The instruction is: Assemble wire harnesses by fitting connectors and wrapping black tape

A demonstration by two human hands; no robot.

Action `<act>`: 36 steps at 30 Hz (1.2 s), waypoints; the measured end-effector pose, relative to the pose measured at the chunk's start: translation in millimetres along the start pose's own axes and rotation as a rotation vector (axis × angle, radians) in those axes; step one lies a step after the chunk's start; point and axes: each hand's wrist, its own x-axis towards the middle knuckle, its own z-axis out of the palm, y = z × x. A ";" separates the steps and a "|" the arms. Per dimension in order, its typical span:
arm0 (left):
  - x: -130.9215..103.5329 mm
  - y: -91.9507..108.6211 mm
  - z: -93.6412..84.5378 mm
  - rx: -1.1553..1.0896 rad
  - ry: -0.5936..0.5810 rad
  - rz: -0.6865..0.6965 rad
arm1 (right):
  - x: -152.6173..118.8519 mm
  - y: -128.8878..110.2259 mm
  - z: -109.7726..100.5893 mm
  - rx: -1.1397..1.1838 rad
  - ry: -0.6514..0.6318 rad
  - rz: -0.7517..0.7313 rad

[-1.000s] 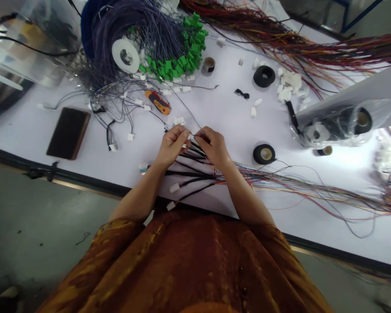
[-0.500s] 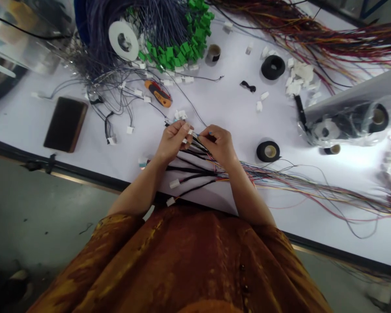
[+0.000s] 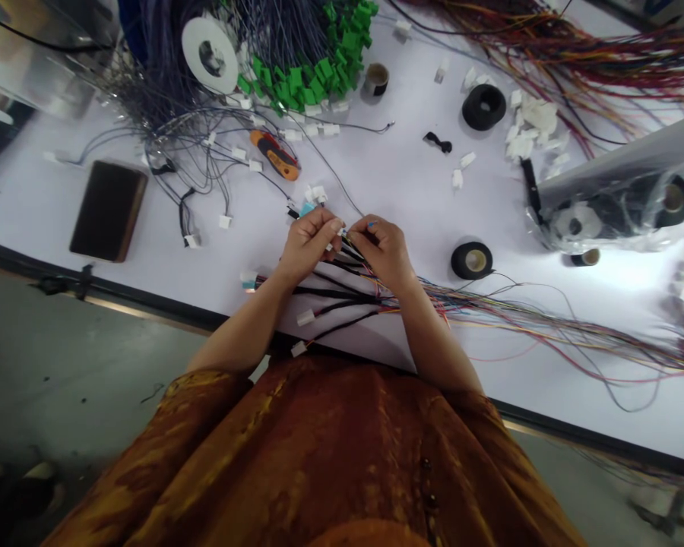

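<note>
"While I follow this from afar, which step looks in hand?"

"Close fingertip work, I judge. The left hand [image 3: 309, 247] pinches a small white plug [image 3: 343, 230], just beside the bundle of wires [image 3: 450, 298] on the table [image 3: 404, 182]."

"And the right hand [image 3: 381, 253]?"

"Thumb and forefinger drawn narrow on what seems a thin wire [image 3: 347, 233] at the plug; I can't tell whether the two meet. I'd say the next move calls for a still plug and a light, straight touch."
</note>
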 end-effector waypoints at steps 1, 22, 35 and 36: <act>0.3 -1.1 0.7 -0.017 -0.011 0.012 | -0.7 1.3 1.1 -0.010 0.007 -0.016; 13.4 -17.8 -3.8 -0.161 -0.116 0.145 | -5.5 10.4 -9.3 0.178 0.185 0.165; 8.1 -10.1 -2.9 -0.192 -0.101 0.069 | 8.5 15.1 -6.2 0.059 0.053 0.030; 8.1 -10.1 -3.1 -0.197 -0.098 0.071 | 10.2 14.1 -5.8 0.019 0.038 -0.001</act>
